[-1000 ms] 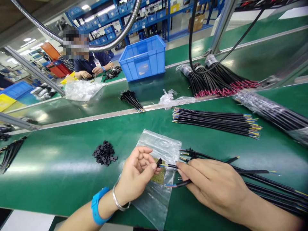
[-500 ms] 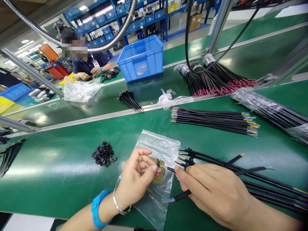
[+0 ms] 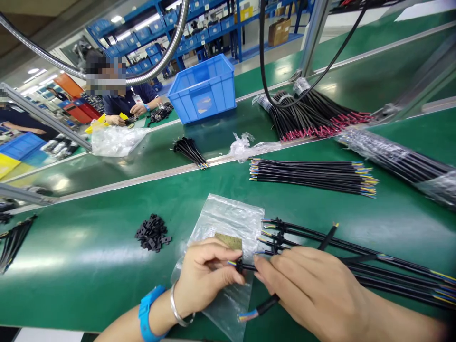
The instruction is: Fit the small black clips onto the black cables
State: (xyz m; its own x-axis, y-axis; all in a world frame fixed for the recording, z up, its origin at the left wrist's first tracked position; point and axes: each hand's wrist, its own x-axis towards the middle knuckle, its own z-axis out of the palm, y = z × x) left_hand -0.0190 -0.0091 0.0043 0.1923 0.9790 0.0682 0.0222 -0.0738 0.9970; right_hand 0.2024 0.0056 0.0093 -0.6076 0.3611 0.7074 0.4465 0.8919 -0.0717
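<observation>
In the head view, my left hand (image 3: 210, 268) pinches a small black fitting (image 3: 239, 265) between thumb and fingers. The fitting sits around a black cable (image 3: 250, 268), and coloured wire ends poke out on its left side. My right hand (image 3: 320, 285) is closed around that cable and more loose black cables; one stripped end (image 3: 265, 305) sticks out below its fingers. Under my left hand lies a clear plastic bag (image 3: 231, 211) with a yellowish square piece (image 3: 231, 242) on or in it. Cables bearing similar fittings (image 3: 280, 225) lie beside my right hand.
A pile of small black parts (image 3: 153, 232) lies left of the bag. Behind are a row of cut cables (image 3: 306, 175), wrapped cables (image 3: 399, 161), red-ended cable bundles (image 3: 306, 116) and a blue bin (image 3: 203, 92). A co-worker (image 3: 124, 99) sits across the line.
The fitting has passed from the bare wire tips onto the black cable. My left hand has moved slightly down and right, its fingers closing in; the right hand has hardly moved.
</observation>
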